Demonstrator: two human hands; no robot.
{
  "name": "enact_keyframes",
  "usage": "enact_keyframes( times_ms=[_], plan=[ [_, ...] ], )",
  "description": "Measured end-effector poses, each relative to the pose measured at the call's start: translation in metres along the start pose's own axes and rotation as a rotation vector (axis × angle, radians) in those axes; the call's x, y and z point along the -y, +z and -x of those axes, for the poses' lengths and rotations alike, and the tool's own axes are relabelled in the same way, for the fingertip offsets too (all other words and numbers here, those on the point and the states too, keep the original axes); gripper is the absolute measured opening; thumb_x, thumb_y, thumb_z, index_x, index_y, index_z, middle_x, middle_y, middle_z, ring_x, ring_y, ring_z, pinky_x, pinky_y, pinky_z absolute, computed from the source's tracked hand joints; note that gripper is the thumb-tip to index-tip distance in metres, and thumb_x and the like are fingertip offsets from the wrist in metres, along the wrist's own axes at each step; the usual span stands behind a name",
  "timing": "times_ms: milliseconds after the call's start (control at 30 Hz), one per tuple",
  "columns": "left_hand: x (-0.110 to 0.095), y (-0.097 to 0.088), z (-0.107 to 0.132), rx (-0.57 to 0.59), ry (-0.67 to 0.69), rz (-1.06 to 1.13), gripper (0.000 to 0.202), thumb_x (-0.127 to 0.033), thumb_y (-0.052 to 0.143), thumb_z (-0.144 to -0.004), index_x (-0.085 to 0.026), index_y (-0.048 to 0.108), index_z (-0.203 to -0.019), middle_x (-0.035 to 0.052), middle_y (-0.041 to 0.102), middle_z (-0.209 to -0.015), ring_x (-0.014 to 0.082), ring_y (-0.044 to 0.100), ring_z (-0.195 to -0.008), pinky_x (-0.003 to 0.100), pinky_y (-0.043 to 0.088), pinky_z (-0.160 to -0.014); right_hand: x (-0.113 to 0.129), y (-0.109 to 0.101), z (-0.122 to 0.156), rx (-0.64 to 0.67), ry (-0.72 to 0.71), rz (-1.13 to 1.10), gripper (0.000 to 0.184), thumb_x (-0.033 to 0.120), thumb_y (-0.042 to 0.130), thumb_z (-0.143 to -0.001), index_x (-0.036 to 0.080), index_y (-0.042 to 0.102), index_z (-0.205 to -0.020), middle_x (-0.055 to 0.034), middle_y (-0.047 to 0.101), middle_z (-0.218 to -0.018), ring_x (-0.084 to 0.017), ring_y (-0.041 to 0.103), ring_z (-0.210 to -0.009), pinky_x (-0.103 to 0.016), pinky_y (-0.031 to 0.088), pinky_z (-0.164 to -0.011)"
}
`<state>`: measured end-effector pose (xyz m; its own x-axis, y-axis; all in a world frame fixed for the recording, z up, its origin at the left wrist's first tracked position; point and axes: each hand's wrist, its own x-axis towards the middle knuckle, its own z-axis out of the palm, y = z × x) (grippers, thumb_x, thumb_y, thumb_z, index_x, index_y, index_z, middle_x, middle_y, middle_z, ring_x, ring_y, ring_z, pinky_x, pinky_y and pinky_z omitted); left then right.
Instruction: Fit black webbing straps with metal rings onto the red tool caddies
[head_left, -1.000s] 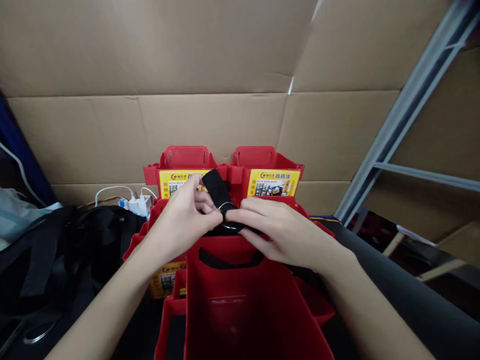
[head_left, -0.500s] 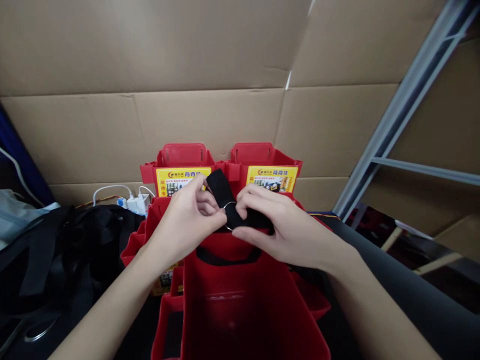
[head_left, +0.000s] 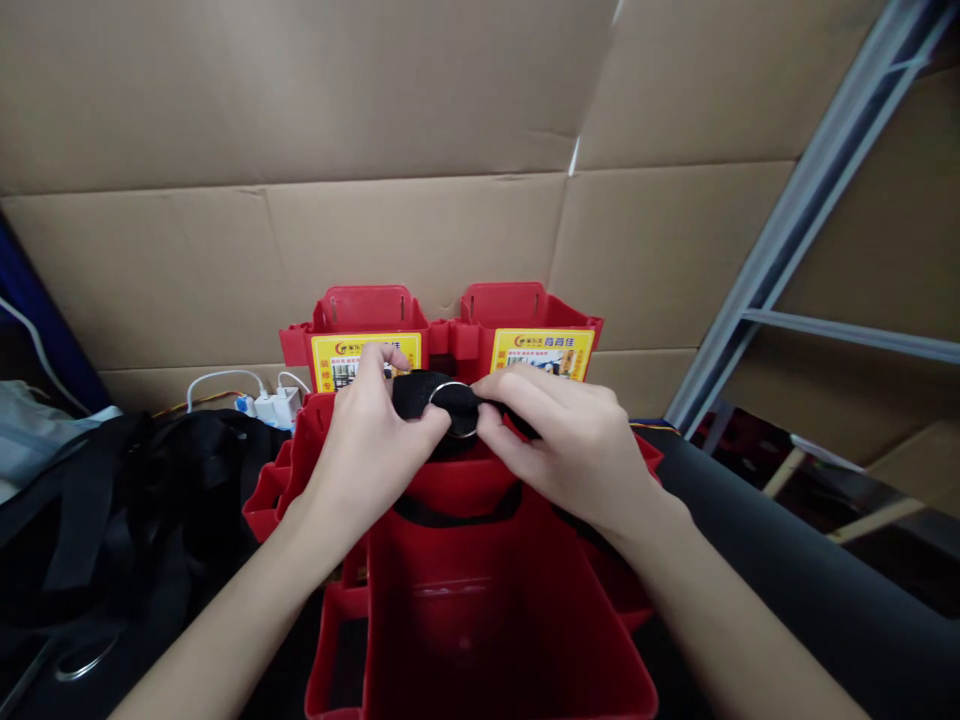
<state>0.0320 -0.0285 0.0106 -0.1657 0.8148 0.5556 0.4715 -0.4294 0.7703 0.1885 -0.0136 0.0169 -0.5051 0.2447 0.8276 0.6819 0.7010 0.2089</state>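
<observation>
Between my hands a black webbing strap (head_left: 414, 394) runs through a round metal ring (head_left: 452, 384). My left hand (head_left: 379, 410) grips the strap and the ring's left side, thumb against the ring. On the right, my right hand (head_left: 559, 430) pinches the strap at the ring's other edge, thumb and forefinger together. Both hands are above a red plastic tool bin (head_left: 457, 560) with a black strap loop (head_left: 457, 515) on its inner wall. Behind them stand two more red bins (head_left: 367, 310) with yellow labels (head_left: 544, 354).
Black bags with straps (head_left: 112, 520) lie at the left, a metal ring (head_left: 84, 662) among them. A white power adapter (head_left: 277, 408) with cables sits behind. Cardboard panels (head_left: 412, 240) form the back wall. A grey metal frame (head_left: 780, 240) leans at the right.
The strap's upright end has folded down to the left, and the ring now faces me more openly. My right fingers have closed into a pinch at the ring's right edge.
</observation>
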Motion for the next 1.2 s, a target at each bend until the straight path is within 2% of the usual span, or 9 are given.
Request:
enact_keyframes(
  times_ms=[133, 233, 333, 467, 633, 767, 900, 1100, 1200],
  plan=[
    [0.01, -0.007, -0.01, -0.043, 0.035, -0.108, 0.026, -0.015, 0.05, -0.065, -0.019, 0.041, -0.089, -0.005, 0.054, -0.058, 0.0108, 0.055, -0.048, 0.02, 0.043, -0.049, 0.002, -0.001, 0.0, -0.393, 0.159, -0.12, 0.014, 0.009, 0.05, -0.076, 0.021, 0.053, -0.083, 0.001, 0.062, -0.075, -0.011, 0.06, -0.064, -0.022, 0.047, -0.058],
    [0.017, -0.017, -0.02, 0.097, -0.004, -0.072, 0.017, -0.013, 0.047, -0.065, -0.017, 0.045, -0.082, -0.0049, 0.052, -0.052, 0.0111, 0.055, -0.046, 0.021, 0.045, -0.049, -0.007, -0.011, -0.004, -0.586, 0.305, -0.323, 0.012, 0.01, 0.051, -0.078, 0.02, 0.051, -0.085, 0.0017, 0.058, -0.074, -0.009, 0.06, -0.06, -0.019, 0.047, -0.05],
    [0.014, -0.026, -0.024, 0.192, -0.047, 0.131, 0.019, -0.011, 0.046, -0.064, -0.016, 0.045, -0.083, -0.0053, 0.053, -0.05, 0.0115, 0.055, -0.044, 0.023, 0.048, -0.049, -0.016, -0.02, -0.007, -0.293, 0.339, -0.629, 0.014, 0.02, 0.051, -0.082, 0.021, 0.049, -0.096, -0.0001, 0.061, -0.083, -0.011, 0.063, -0.07, -0.021, 0.051, -0.059],
    [-0.001, -0.028, -0.015, 0.2, -0.071, 0.181, 0.02, -0.01, 0.046, -0.064, -0.015, 0.046, -0.083, -0.0053, 0.054, -0.051, 0.0109, 0.056, -0.045, 0.023, 0.05, -0.05, -0.011, -0.021, -0.007, 0.209, 0.219, -0.7, 0.063, 0.036, 0.068, -0.067, 0.024, 0.039, -0.121, -0.0058, 0.053, -0.118, -0.02, 0.052, -0.11, -0.033, 0.045, -0.09],
    [-0.015, -0.023, -0.003, 0.394, -0.009, 0.187, 0.017, -0.004, 0.045, -0.062, -0.013, 0.051, -0.076, -0.0037, 0.055, -0.058, 0.0075, 0.056, -0.048, 0.017, 0.046, -0.049, -0.003, -0.011, -0.006, 0.447, 0.172, -0.808, 0.066, 0.039, 0.062, -0.073, 0.026, 0.034, -0.131, -0.0038, 0.043, -0.132, -0.02, 0.041, -0.121, -0.034, 0.036, -0.1],
    [-0.016, -0.027, -0.003, 0.414, 0.064, 0.171, 0.016, -0.005, 0.048, -0.067, -0.013, 0.055, -0.08, -0.0023, 0.056, -0.063, 0.0078, 0.056, -0.055, 0.017, 0.046, -0.052, -0.013, -0.007, -0.006, 0.487, 0.335, -1.107, 0.039, 0.036, 0.03, -0.091, 0.02, 0.045, -0.124, -0.0067, 0.059, -0.112, -0.017, 0.056, -0.101, -0.033, 0.044, -0.088],
    [-0.016, -0.03, -0.001, 0.467, 0.155, 0.093, 0.013, -0.012, 0.047, -0.076, -0.015, 0.055, -0.086, -0.0001, 0.059, -0.073, 0.0093, 0.058, -0.065, 0.018, 0.047, -0.058, -0.018, -0.003, -0.008, 0.482, 0.392, -0.988, 0.028, 0.022, 0.046, -0.082, 0.016, 0.058, -0.107, -0.0025, 0.066, -0.088, -0.014, 0.061, -0.079, -0.024, 0.047, -0.069],
    [-0.02, -0.044, 0.004, 0.603, 0.377, -0.3, 0.012, -0.015, 0.039, -0.085, -0.019, 0.05, -0.084, -0.0023, 0.058, -0.078, 0.0082, 0.05, -0.065, 0.019, 0.04, -0.059, -0.054, -0.006, -0.003, 0.034, 0.672, -0.355, 0.025, 0.016, 0.045, -0.074, 0.014, 0.06, -0.053, -0.0002, 0.058, -0.047, -0.008, 0.046, -0.041, -0.019, 0.033, -0.043],
    [-0.026, -0.056, 0.007, 0.729, 0.376, -0.437, 0.014, -0.015, 0.037, -0.085, -0.021, 0.049, -0.086, -0.0039, 0.057, -0.078, 0.0081, 0.051, -0.064, 0.018, 0.039, -0.058, -0.081, -0.008, 0.003, -0.093, 0.836, -0.356, 0.035, 0.021, 0.044, -0.076, 0.016, 0.05, -0.042, -0.0007, 0.048, -0.035, -0.008, 0.04, -0.034, -0.019, 0.029, -0.038]
  ],
)
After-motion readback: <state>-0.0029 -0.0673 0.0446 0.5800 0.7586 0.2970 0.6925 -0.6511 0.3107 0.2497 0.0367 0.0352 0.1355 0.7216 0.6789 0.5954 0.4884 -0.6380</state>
